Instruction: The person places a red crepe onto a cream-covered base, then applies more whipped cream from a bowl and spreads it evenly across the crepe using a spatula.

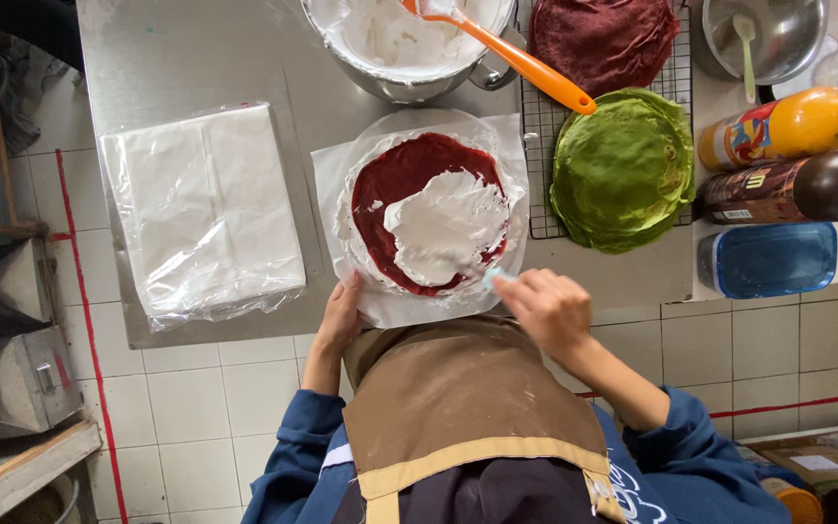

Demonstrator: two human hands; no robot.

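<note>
Table [196, 58], bare metal, carries everything and stands over a white tiled floor [196, 417] marked with red lines. Stack of white sheets in clear wrap [201, 209] lies flat at the near left, close at hand yet apart from the wet work. Metal mixing bowl [409, 49] with white cream sits at the far edge, an orange-handled spatula [526, 63] resting in it with its handle pointing toward the right side. Wire cooling rack [545, 165] to the right holds a stack of green crepes [623, 165] and, beyond, dark red ones [601, 39], lifted off the surface, judged to keep them dry. Two bottles [788, 155] lie on their sides above a blue lidded box [768, 257].

Red crepe [409, 209] lies centred on a white paper sheet [390, 306] directly before the person, partly covered with white cream [448, 228]. Left hand [339, 315] rests flat and open on the near paper edge, apparently pinning it against sliding. Right hand [547, 309] has its grip closed on a small pale scraper [495, 278], whose tip meets the cream at the crepe's near right rim
</note>
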